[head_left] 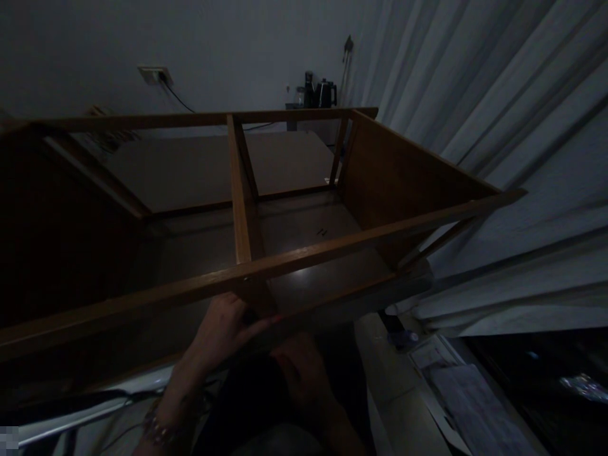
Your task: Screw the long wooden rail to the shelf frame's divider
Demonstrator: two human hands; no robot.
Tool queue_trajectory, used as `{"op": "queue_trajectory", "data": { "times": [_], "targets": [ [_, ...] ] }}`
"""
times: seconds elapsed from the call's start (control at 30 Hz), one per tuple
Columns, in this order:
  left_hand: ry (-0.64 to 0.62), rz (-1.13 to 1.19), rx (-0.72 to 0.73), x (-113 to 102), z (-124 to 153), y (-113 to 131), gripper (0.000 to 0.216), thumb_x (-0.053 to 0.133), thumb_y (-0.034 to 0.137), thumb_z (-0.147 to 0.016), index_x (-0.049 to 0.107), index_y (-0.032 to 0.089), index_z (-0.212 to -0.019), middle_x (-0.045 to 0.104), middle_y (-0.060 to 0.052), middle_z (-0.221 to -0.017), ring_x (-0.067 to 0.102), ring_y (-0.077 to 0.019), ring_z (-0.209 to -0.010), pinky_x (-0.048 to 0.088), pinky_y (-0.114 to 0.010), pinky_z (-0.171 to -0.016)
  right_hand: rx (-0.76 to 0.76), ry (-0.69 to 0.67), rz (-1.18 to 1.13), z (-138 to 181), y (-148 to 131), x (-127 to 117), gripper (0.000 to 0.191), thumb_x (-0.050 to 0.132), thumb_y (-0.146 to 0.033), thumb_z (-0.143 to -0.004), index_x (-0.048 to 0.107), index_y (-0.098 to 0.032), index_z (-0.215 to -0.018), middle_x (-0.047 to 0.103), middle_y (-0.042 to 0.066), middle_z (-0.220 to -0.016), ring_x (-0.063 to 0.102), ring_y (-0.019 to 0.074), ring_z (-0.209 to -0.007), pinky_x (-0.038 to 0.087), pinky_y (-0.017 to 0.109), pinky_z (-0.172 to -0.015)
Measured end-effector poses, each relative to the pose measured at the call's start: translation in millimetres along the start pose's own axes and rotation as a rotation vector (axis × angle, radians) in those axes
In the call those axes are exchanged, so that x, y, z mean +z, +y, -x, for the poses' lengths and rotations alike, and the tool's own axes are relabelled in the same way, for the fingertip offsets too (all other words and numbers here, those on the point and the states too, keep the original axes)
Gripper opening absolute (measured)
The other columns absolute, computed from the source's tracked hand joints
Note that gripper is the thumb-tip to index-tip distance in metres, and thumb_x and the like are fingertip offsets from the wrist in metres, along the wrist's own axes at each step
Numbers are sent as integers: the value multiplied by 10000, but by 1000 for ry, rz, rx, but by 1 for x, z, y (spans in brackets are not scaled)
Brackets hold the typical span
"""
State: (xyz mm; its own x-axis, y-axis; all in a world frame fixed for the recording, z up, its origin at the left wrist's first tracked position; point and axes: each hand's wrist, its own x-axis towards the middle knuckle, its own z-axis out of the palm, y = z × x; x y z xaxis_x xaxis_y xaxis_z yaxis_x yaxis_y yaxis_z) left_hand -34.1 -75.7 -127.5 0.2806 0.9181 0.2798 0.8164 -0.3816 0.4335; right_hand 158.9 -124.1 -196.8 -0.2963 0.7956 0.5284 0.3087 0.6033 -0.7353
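A brown wooden cabinet frame (pixel 332 250) lies open side up before me, parted by a middle divider (pixel 240 221). Just under its near rail, my left hand (pixel 225 329) is closed around the lower end of the divider, thumb stretched to the right. A small dark spot shows between thumb and fingers, too dim to name. Lower, close to my lap, is my right hand (pixel 301 367), its fingers curled near the frame's bottom edge. Whatever they hold, if anything, is lost in shadow. Two small dark pieces, perhaps screws (pixel 322 232), rest on the panel inside the right compartment.
A pale curtain (pixel 498 126) hangs along the right side. Behind the frame are a kettle (pixel 325 94) and a wall socket (pixel 156 75) with a plugged-in cable. Flat packaging (pixel 470 399) lies on the floor at lower right. A metal bar (pixel 80 421) runs at lower left.
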Motion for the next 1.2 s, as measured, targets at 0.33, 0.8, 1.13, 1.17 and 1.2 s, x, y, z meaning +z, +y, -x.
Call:
{"op": "queue_trajectory", "data": {
  "times": [0.33, 0.8, 1.13, 1.17, 1.2],
  "targets": [
    [-37, 61, -55, 3, -1, 3, 457, 548, 593, -855, 680, 157, -816, 684, -88, -841, 627, -240, -777, 499, -352, -714, -178, -157, 112, -14, 6, -19, 180, 480, -253, -993, 657, -224, -994, 740, 28, -879, 660, 168, -835, 531, 324, -768],
    [-42, 251, -93, 2, -3, 10, 315, 627, 483, -850, 680, 199, -977, 714, -66, -987, 648, -266, -995, 512, -381, -873, -271, -196, 253, -7, 15, -25, 170, 588, -216, -942, 669, -253, -1087, 754, 26, -963, 688, 178, -885, 562, 349, -811],
    [-33, 190, -38, 2, -5, 9, 333, 605, 491, -865, 662, 186, -988, 704, -73, -1023, 639, -252, -965, 497, -382, -878, -350, 43, 379, 2, 25, -20, 76, 633, -208, -914, 677, -255, -955, 760, 15, -885, 666, 178, -791, 512, 347, -747],
    [-29, 187, -32, 3, -5, 9, 336, 605, 491, -866, 659, 185, -993, 704, -73, -1017, 639, -248, -952, 498, -378, -869, -343, 51, 405, 2, 25, -19, 59, 624, -225, -921, 674, -253, -904, 759, 12, -874, 656, 175, -776, 494, 347, -746],
    [-23, 184, -29, 3, -5, 9, 337, 605, 491, -866, 657, 184, -996, 703, -71, -1008, 640, -244, -939, 499, -373, -861, -335, 45, 431, 1, 25, -18, 86, 616, -244, -927, 666, -255, -858, 758, 2, -859, 646, 170, -760, 472, 345, -748]
  ]
}}
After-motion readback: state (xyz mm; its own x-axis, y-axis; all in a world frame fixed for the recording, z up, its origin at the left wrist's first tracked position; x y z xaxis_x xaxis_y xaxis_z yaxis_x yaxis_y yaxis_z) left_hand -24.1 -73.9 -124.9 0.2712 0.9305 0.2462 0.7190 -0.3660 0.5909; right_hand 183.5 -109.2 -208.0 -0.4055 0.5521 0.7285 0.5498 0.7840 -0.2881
